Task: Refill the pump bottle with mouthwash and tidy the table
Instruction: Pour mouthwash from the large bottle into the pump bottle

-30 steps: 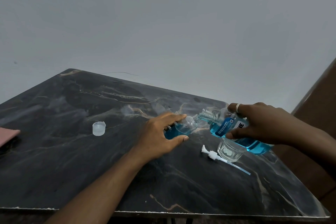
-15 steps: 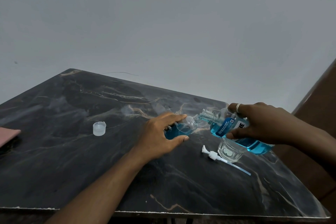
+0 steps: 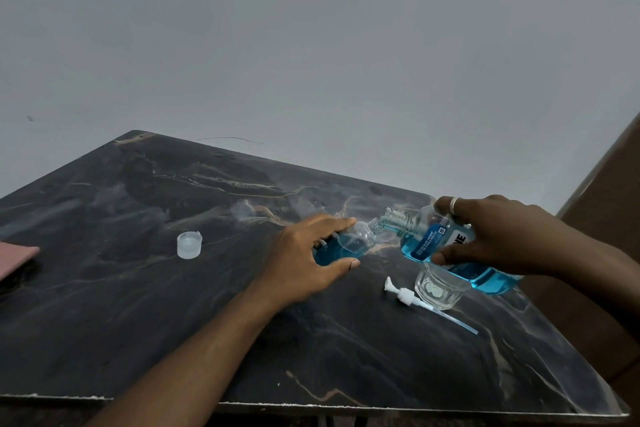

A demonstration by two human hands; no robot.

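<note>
The left hand grips a small clear bottle part full of blue liquid, tilted on the dark marbled counter. The right hand holds a larger mouthwash bottle tipped, its open neck meeting the small bottle's mouth. Below the right hand stand a glass and, just beside it, a white pump. A clear cap lies well left of the left hand.

A dark marbled bench carries a translucent cap at left — a white pump head lies just beside a clear glass at right.
</note>
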